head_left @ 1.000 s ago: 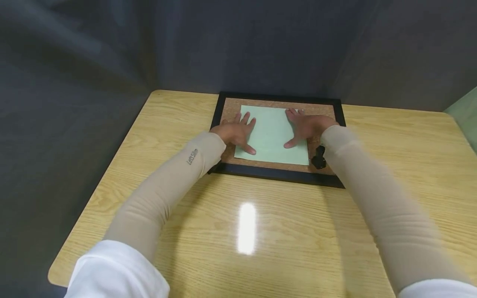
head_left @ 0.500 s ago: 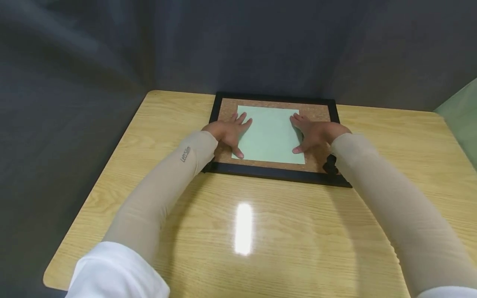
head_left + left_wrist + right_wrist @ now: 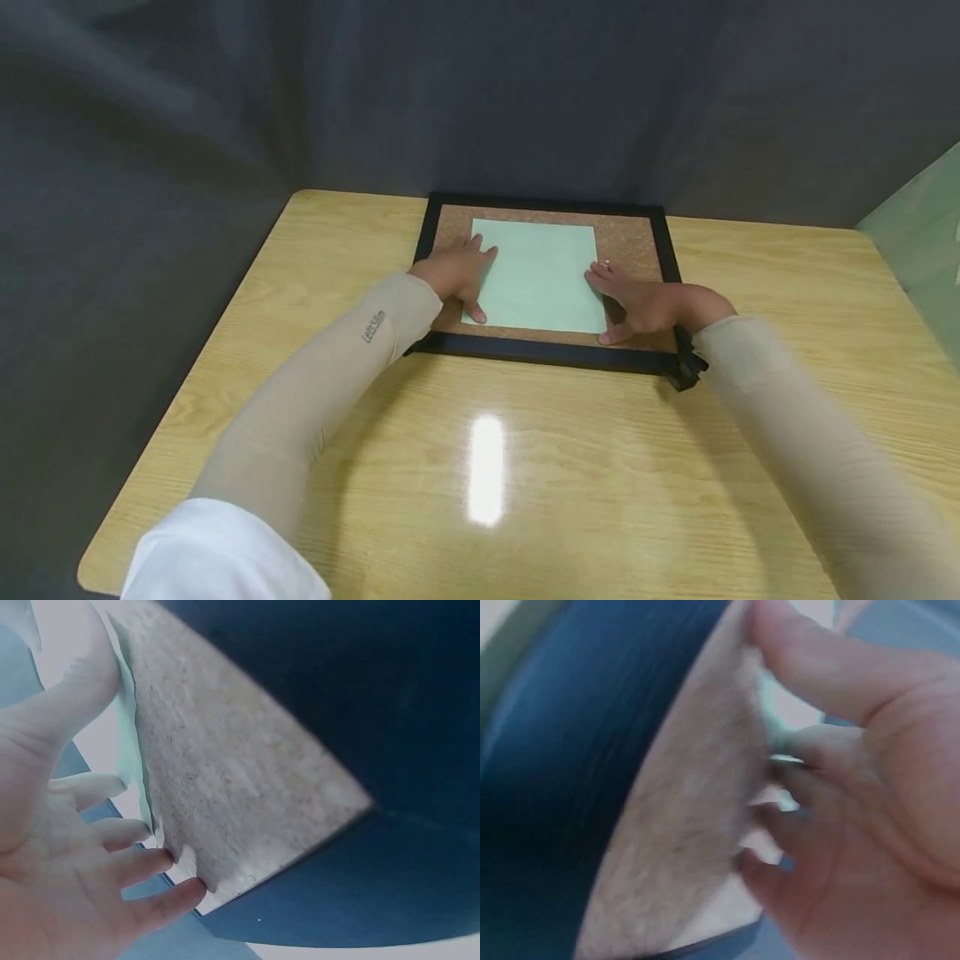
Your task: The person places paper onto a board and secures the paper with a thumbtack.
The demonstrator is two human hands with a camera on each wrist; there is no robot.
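A pale green sheet of paper (image 3: pixel 538 273) lies on a cork board with a black frame (image 3: pixel 547 354) at the far side of the wooden table (image 3: pixel 525 467). My left hand (image 3: pixel 457 271) lies flat on the paper's left edge, fingers spread, thumb near its near-left corner. My right hand (image 3: pixel 637 302) lies flat on the cork just beside the paper's right edge, near its near-right corner. In the left wrist view, the left hand (image 3: pixel 67 847) has straight fingers (image 3: pixel 150 862) on the cork (image 3: pixel 225 787). The right wrist view is blurred and shows the right hand (image 3: pixel 855 825) against the cork (image 3: pixel 690 825).
Dark grey walls close in the table behind and on the left. A small black object (image 3: pixel 686 371) sits at my right wrist by the frame's near-right corner. A green panel (image 3: pixel 922 250) shows at the far right. A bright light reflection lies on the tabletop.
Both hands slid apart from the middle of the paper to its side edges. The right hand also drew back toward the near-right corner and now rests mostly on the cork.
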